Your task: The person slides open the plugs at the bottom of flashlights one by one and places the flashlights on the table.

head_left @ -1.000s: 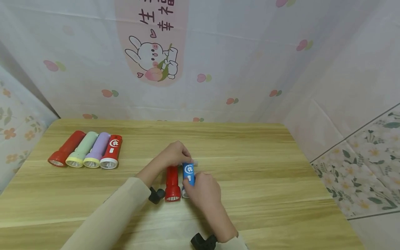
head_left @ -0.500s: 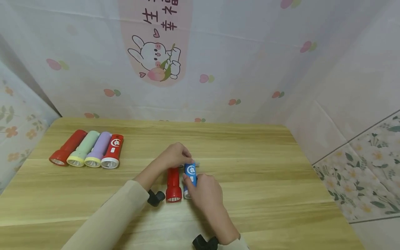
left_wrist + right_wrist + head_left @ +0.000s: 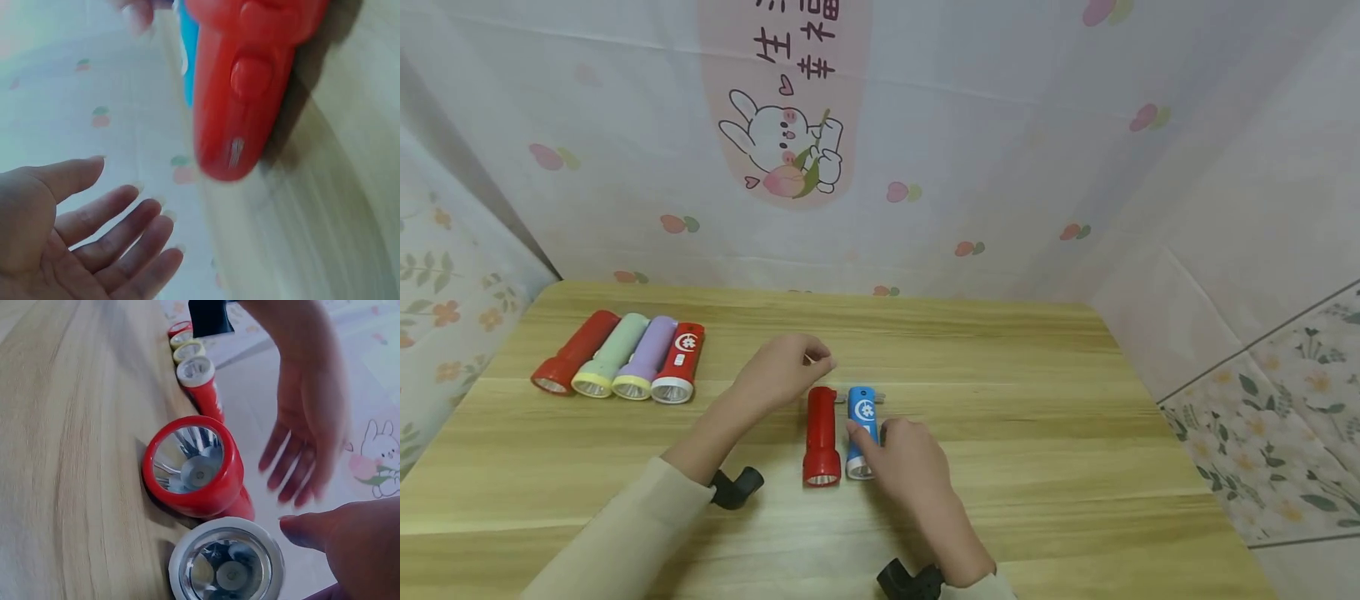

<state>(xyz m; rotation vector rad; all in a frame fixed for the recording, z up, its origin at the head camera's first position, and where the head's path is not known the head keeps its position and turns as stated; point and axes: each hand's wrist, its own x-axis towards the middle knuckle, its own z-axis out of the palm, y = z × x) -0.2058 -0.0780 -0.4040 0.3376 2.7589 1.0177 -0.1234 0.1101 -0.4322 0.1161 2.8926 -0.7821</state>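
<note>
A blue flashlight with a white head lies on the table, lens toward me. My right hand holds it, thumb across its top and fingers at its right side. Just left of it, a red flashlight lies roughly parallel, a small gap between them. Thin silvery pieces show by their far ends. Beyond the red flashlight, my left hand hovers with nothing in it; in the left wrist view its fingers are spread and loosely bent.
At the table's left lie a red flashlight, a green one, a purple one and a red one with a white rim, side by side. A printed curtain hangs behind the wooden table.
My left hand has let go of the blue flashlight's far end and moved left and away. The right hand stays at the blue flashlight. The view has shifted slightly.
</note>
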